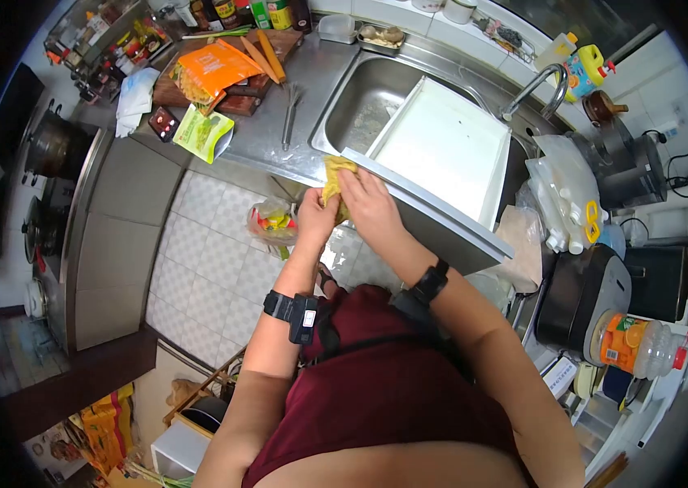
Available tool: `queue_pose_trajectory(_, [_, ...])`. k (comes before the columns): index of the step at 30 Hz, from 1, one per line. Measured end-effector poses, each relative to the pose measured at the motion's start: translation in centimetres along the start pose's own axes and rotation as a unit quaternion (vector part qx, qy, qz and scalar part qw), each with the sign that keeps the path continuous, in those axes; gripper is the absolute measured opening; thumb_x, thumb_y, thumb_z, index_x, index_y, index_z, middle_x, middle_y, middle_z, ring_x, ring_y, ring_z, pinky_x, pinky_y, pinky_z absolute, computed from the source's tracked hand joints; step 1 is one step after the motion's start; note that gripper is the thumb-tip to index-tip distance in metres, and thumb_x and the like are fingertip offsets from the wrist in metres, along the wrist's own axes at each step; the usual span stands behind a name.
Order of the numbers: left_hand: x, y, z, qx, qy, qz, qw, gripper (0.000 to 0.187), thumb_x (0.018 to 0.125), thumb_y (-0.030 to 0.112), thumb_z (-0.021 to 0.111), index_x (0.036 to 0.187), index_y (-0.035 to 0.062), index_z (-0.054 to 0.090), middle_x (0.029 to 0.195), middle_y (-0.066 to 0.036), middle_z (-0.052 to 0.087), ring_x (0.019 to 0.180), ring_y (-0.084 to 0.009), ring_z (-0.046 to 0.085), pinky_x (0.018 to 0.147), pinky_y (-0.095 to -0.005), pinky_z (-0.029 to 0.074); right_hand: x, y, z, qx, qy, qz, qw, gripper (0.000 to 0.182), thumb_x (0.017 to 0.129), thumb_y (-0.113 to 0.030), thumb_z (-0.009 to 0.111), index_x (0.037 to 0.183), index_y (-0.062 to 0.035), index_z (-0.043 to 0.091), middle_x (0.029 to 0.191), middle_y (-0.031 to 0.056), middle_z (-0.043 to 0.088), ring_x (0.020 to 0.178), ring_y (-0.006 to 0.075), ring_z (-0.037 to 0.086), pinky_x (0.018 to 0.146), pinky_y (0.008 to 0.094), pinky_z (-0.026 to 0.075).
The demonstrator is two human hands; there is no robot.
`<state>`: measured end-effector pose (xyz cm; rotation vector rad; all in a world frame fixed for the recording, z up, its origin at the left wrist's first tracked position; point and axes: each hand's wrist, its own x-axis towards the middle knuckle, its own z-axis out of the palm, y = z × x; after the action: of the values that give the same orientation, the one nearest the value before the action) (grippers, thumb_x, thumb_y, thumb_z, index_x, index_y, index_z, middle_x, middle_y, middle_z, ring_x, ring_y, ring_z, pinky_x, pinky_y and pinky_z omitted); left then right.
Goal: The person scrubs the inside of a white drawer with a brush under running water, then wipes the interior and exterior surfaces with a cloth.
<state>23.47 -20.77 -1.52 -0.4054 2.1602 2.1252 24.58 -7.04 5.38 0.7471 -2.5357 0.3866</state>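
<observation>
A drawer [441, 146] with a white inside and a grey front panel [433, 213] rests tilted over the steel sink [358, 106]. At the left end of that panel is a crumpled yellow cloth [339, 167]. My right hand [370, 200] lies over the cloth, fingers together, pressing it at the panel's corner. My left hand [317, 215] is closed on the cloth's lower left part, just beside my right hand. Some of the cloth is hidden under my fingers. A few dark specks show on the drawer's white bottom.
A metal faucet [551, 77] arches over the sink's far side. On the left counter lie a whisk [289, 114], an orange packet [218, 69] and a green packet [201, 132]. A plastic bag [272, 221] hangs below the counter edge. A black rice cooker [584, 301] stands at right.
</observation>
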Motion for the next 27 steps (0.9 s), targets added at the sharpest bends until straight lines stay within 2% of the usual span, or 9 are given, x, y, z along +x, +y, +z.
queue_pose_trajectory(5, [1.3,-2.1,-0.3,0.088,-0.035,0.009,0.995,0.025,0.082,0.02,0.067,0.093,-0.0005,0.059,0.075,-0.006,0.062,0.066,-0.011,0.054,0.061,-0.0277,0.045,0.1,1.0,0.5,0.026,-0.013,-0.008,1.0,0.043,0.078,-0.01,0.053,0.119,0.0048,0.056,0.129,0.0112,0.052,0.119,0.0282,0.047,0.098,0.0374,0.041])
queue_pose_trajectory(9, [0.5,-3.5,1.1,0.108,-0.171,0.001,0.979,0.024,0.082,0.02,0.068,0.092,0.0004,0.058,0.073,-0.003,0.058,0.064,-0.011,0.051,0.059,-0.0274,0.044,-2.5,1.4,-2.3,0.036,-0.023,0.021,0.999,0.043,0.078,-0.01,0.053,0.119,0.0036,0.056,0.13,0.0099,0.052,0.12,0.027,0.048,0.098,0.037,0.041])
queue_pose_trajectory(12, [-1.7,-1.9,3.2,0.135,-0.263,-0.006,0.955,0.021,0.087,0.011,0.064,0.105,0.0012,0.057,0.087,-0.001,0.062,0.073,-0.0053,0.054,0.064,-0.0213,0.045,-5.6,2.1,-4.8,0.037,-0.027,0.057,0.997,0.04,0.078,-0.008,0.052,0.116,0.0034,0.058,0.127,0.0093,0.053,0.119,0.027,0.048,0.097,0.0368,0.042])
queue_pose_trajectory(13, [-2.3,-0.9,3.9,0.21,-0.295,-0.01,0.932,0.022,0.086,0.015,0.067,0.102,0.0011,0.059,0.081,0.002,0.06,0.07,-0.0045,0.052,0.061,-0.0212,0.044,-6.8,2.4,-5.7,0.038,-0.025,0.072,0.996,0.039,0.078,-0.007,0.052,0.115,0.0034,0.058,0.126,0.0091,0.053,0.118,0.027,0.049,0.097,0.0367,0.042])
queue_pose_trajectory(16, [-5.4,3.6,6.5,0.271,-0.374,-0.018,0.887,0.024,0.085,0.018,0.07,0.099,0.0013,0.059,0.079,0.003,0.059,0.068,-0.0045,0.05,0.06,-0.0211,0.043,-10.2,3.1,-8.8,0.023,-0.017,0.104,0.994,0.038,0.078,-0.006,0.052,0.114,0.0024,0.059,0.124,0.0092,0.055,0.117,0.0276,0.05,0.096,0.037,0.043])
queue_pose_trajectory(21, [-7.5,-0.9,11.5,0.176,-0.483,-0.004,0.858,0.016,0.086,0.01,0.067,0.098,0.0003,0.061,0.083,0.001,0.061,0.071,-0.0057,0.053,0.065,-0.0225,0.046,-16.9,4.3,-12.3,-0.052,-0.006,0.155,0.986,0.039,0.077,-0.002,0.053,0.116,0.0022,0.058,0.121,0.0106,0.056,0.114,0.0292,0.052,0.096,0.0385,0.044])
queue_pose_trajectory(25, [-9.7,-0.3,13.8,0.201,-0.512,0.01,0.835,0.018,0.086,0.01,0.068,0.099,0.0,0.061,0.084,-0.001,0.063,0.076,-0.0081,0.056,0.069,-0.0248,0.047,-19.8,4.3,-14.5,-0.079,0.008,0.192,0.978,0.041,0.075,0.002,0.052,0.116,0.0028,0.057,0.121,0.012,0.056,0.114,0.0309,0.053,0.095,0.0396,0.044])
queue_pose_trajectory(27, [-10.1,-0.7,13.9,0.213,-0.483,0.041,0.848,0.018,0.084,0.01,0.069,0.096,-0.0003,0.061,0.085,-0.001,0.062,0.074,-0.0091,0.056,0.069,-0.0252,0.047,-19.8,3.8,-15.0,-0.047,0.019,0.205,0.977,0.042,0.075,0.003,0.051,0.116,0.0037,0.056,0.122,0.0129,0.056,0.115,0.0315,0.053,0.096,0.0398,0.044])
